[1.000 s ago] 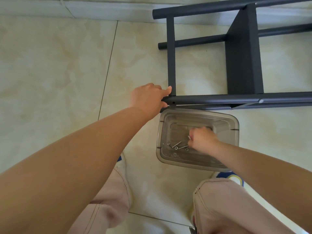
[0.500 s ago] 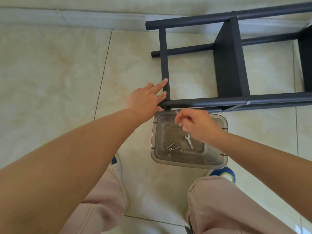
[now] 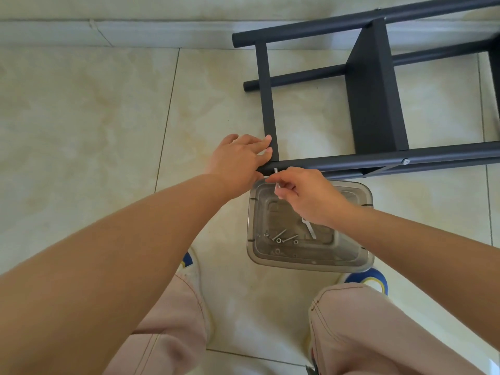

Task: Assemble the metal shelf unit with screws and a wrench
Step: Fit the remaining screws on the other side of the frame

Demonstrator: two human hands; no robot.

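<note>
1. The dark metal shelf frame [image 3: 376,93] lies on its side on the shiny tile floor [image 3: 81,117]; it fills the part of the view from 12 to 3 o'clock.
2. The left hand [image 3: 238,158] is near the middle, at the frame's corner; its fingers are straight and close together and touch the thin upright bar [image 3: 267,104]; the thumb is hidden, so how it sits cannot be told.
3. The right hand [image 3: 305,196] is just beside the left hand, toward 3 o'clock; its fingers pinch a small silver screw [image 3: 276,177]; the screw's tip touches the long near tube [image 3: 378,161] at the corner.
4. A clear plastic box [image 3: 311,262] sits on the floor under the right hand, toward 5 o'clock from the middle.
5. In the box lie loose screws [image 3: 282,236] and a little silver wrench [image 3: 311,231]; the right wrist hides part of the wrench.
6. Another screw head [image 3: 405,161] shows on the near tube, toward 3 o'clock.
7. Pink trouser legs [image 3: 365,334] and blue-and-white shoes [image 3: 370,280] show at 6 o'clock.
</note>
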